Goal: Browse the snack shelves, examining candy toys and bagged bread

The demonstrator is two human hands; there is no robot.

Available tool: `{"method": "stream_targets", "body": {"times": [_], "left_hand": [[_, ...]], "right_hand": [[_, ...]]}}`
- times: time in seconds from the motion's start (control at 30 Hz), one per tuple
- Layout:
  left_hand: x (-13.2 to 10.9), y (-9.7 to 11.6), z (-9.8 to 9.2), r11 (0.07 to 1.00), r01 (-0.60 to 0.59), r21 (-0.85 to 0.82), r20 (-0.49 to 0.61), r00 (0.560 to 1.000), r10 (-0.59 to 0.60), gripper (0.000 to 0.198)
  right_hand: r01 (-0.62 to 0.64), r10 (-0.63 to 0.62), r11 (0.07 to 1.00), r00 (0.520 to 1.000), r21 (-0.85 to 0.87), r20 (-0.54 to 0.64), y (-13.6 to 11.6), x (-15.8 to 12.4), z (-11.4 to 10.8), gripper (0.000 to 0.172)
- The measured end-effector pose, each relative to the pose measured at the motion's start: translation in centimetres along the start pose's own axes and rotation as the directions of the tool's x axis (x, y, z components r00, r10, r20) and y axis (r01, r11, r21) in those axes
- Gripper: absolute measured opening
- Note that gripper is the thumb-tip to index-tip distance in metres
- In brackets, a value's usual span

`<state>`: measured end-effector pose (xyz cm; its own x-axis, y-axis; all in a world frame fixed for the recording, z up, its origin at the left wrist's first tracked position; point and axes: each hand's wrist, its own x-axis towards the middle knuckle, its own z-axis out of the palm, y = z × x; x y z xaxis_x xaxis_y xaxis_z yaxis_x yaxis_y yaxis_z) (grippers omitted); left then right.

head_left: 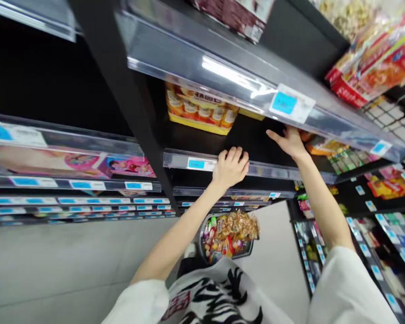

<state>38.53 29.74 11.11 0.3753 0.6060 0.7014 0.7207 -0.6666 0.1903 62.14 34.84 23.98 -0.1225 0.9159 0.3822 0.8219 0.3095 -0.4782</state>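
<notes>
On black shelf (249, 135), both hands (230, 167) (290, 141)

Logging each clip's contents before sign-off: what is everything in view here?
yellow carton: one, yellow with orange packs, back of the middle shelf
shelf rail: one, clear with blue tags, front of that shelf
snack bags: several, red and orange, upper right
pink package: one, pink, left shelf
basket: one, dark, filled with mixed sweets, below the arms
left hand: one, bare, resting on the shelf rail
right hand: one, bare, open, reaching into the shelf
</notes>
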Motion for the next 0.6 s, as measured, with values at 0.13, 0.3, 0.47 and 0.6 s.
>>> {"method": "stream_targets", "body": {"times": [0.13, 0.3, 0.47, 0.6], "left_hand": [[-0.1, 0.2, -0.4, 0.985, 0.098, -0.145, 0.055, 0.994, -0.091, 0.041], [-0.7, 0.7, -3.5, 0.958, 0.091, -0.272, -0.030, 0.994, -0.103, 0.028], [-9.6, 1.9, -4.5, 0.899, 0.047, -0.434, 0.000, 0.999, -0.053, 0.019], [-23.8, 3.9, -2.2, 0.913, 0.300, -0.277, 0.822, 0.566, 0.063, 0.039]], "right_hand": [[-0.013, 0.001, 0.992, 0.996, 0.127, 0.094, -4.3, -11.2, -2.8, 0.051], [-0.283, 0.173, 0.909, 0.924, 0.306, 0.341, -3.3, -24.6, -3.1, 0.036], [-0.867, 0.832, 0.321, 0.450, 0.380, 0.324, 3.5, -41.2, 6.5, 0.028], [-0.957, 0.923, 0.044, 0.149, 0.288, 0.354, 3.3, -53.9, 15.1, 0.017]]}}
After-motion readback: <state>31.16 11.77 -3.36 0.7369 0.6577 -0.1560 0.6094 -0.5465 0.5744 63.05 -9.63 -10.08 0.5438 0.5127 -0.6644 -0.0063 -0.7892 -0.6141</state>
